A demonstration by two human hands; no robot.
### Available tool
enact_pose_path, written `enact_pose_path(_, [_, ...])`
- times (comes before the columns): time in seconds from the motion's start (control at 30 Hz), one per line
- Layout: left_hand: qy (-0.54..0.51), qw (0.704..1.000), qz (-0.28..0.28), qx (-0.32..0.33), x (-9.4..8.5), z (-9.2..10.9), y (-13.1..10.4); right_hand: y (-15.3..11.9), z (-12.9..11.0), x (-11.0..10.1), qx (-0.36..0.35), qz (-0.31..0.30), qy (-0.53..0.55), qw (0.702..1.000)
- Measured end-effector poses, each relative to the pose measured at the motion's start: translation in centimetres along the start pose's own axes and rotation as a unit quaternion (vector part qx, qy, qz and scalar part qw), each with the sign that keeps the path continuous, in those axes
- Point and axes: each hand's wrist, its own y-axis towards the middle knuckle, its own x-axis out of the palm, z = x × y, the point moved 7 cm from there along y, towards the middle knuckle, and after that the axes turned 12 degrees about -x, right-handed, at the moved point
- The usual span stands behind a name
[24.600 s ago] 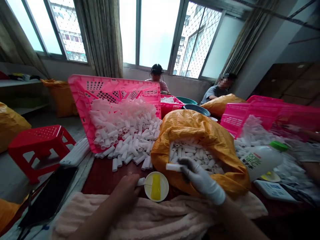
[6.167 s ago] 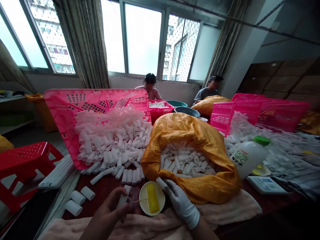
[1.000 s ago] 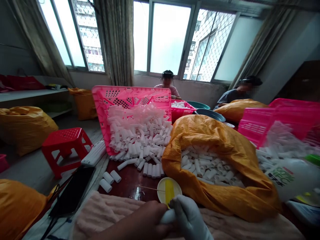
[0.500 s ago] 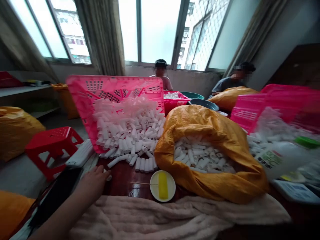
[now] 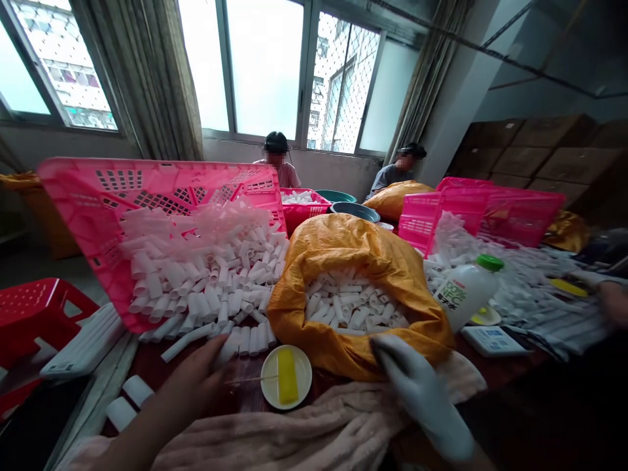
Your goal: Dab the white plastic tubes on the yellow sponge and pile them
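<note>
My bare left hand (image 5: 201, 373) is at the near end of a short row of white tubes (image 5: 252, 340) on the table. Its thumb and forefinger are around a blurred white tube (image 5: 227, 353). A white glove covers my right hand (image 5: 412, 386), which is in front of the orange sack (image 5: 353, 239) by its lower edge; motion smears its bent fingers, and I cannot make out anything in them. Between the hands, a small pale plate (image 5: 267, 389) holds a yellow block (image 5: 287, 376), with a thin stick (image 5: 252, 379) pointing left.
A tilted pink basket (image 5: 83, 209) spills white tubes at left. Two larger white tubes (image 5: 137, 390) lie beside my left forearm. A beige cloth (image 5: 275, 435) covers the near edge. At right stand a bottle (image 5: 466, 294) and a calculator (image 5: 493, 341). Two people sit across.
The view has swung right. My left hand has moved from the table's left side to the tube row. My gloved right hand has come into view; two larger tubes now show beside my left forearm.
</note>
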Motion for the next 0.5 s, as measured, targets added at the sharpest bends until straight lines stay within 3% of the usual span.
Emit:
enact_pose_path(0.1, [0.055, 0.997, -0.03, 0.035, 2.1, 2.7, 0.1, 8.8, -4.1, 6.9, -0.173, -0.148, -0.093, 0.969])
enact_pose_path(0.17, [0.104, 0.993, -0.025, 0.044, 3.1, 3.0, 0.0, 12.2, -3.6, 10.7, -0.183, -0.216, -0.158, 0.946])
enact_pose_path(0.23, [0.13, 0.989, -0.026, 0.064, 3.9, 2.8, -0.4, 14.0, -2.0, 12.7, -0.159, -0.236, -0.18, 0.942])
enact_pose_path(0.3, [0.133, 0.987, -0.038, 0.081, 4.6, 2.5, -0.7, 14.5, -0.6, 12.8, -0.133, -0.223, -0.183, 0.948])
enact_pose_path(0.37, [0.129, 0.986, -0.061, 0.083, 5.2, 2.2, -1.0, 13.9, 0.1, 11.5, -0.107, -0.202, -0.182, 0.956])
enact_pose_path(0.5, [0.113, 0.987, -0.088, 0.076, 5.7, 2.3, -1.3, 10.3, -1.0, 8.9, -0.064, -0.173, -0.123, 0.975])
